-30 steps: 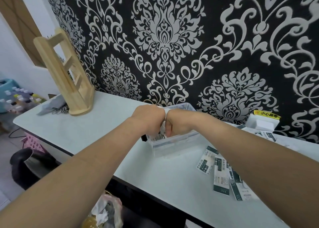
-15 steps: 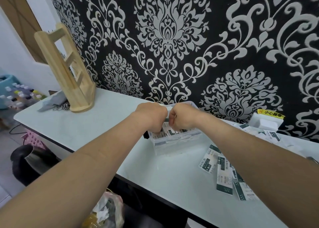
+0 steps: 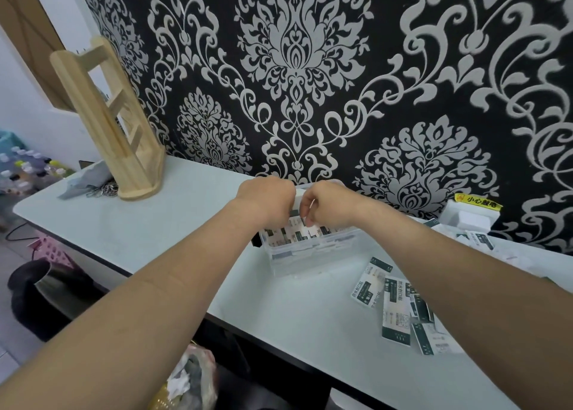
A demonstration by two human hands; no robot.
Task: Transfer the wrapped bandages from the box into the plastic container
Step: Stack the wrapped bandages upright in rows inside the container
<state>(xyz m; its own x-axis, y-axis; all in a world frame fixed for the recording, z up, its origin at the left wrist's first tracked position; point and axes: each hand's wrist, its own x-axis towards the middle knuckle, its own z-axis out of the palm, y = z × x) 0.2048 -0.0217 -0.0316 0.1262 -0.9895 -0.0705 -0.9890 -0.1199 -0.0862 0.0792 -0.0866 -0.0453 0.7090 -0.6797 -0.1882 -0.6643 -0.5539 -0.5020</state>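
A clear plastic container (image 3: 313, 254) stands on the white table near the wall, holding several white-and-dark-green wrapped bandages (image 3: 297, 234). Both hands are curled over its top, side by side. My left hand (image 3: 266, 200) and my right hand (image 3: 325, 206) pinch a white wrapped bandage (image 3: 298, 203) between them, just above the ones inside. More wrapped bandages (image 3: 397, 309) lie loose on the table to the right, partly under my right forearm. The open white bandage box (image 3: 468, 219) sits at the back right by the wall.
A wooden rack (image 3: 114, 136) stands at the table's back left with grey cloth and a chain (image 3: 90, 183) beside it. The table's front edge runs diagonally; below it are a dark stool (image 3: 46, 295), a pink basket (image 3: 52, 248) and a plastic bag (image 3: 189, 378).
Both hands have lifted a little above the container's contents and stay close together; more of the bandages inside now show below them.
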